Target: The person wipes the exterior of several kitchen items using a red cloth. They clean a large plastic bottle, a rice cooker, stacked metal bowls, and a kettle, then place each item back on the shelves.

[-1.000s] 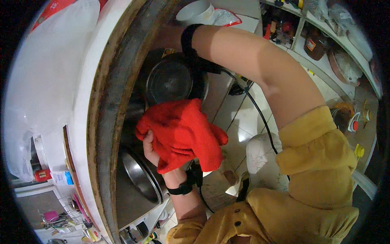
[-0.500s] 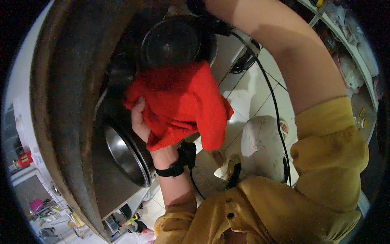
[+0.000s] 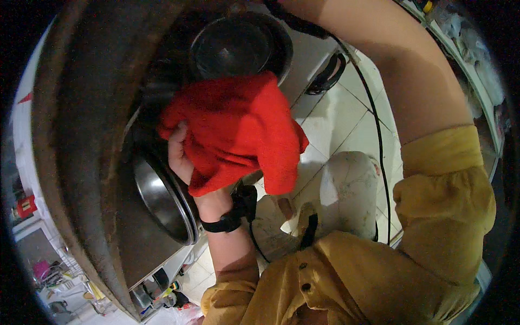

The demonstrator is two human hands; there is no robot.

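Note:
A bright red cloth point(image 3: 233, 130) hangs bunched over my left hand point(image 3: 180, 149), whose fingers are curled at its left edge. My left wrist wears a black strap. My right arm reaches up to the top edge, where a dark band circles the wrist; the right hand is lost in shadow there and its fingers cannot be made out. Just beyond the cloth, a round dark metal pan or bowl point(image 3: 233, 49) lies in the shadows. Shiny nested metal bowls point(image 3: 162, 197) rest on the dark shelf surface to the left of my left hand.
A thick dark board edge point(image 3: 76, 135) curves along the left side. A black cable point(image 3: 374, 124) runs down over pale floor tiles point(image 3: 346, 119). A black handle-like loop point(image 3: 327, 73) is near the top. Shelving point(image 3: 466, 65) with bagged goods stands at the right.
The view has shifted slightly, and the cloth with my left hand appears a little further left and up. More of the dark pan's rim shows. The left hand still holds the cloth.

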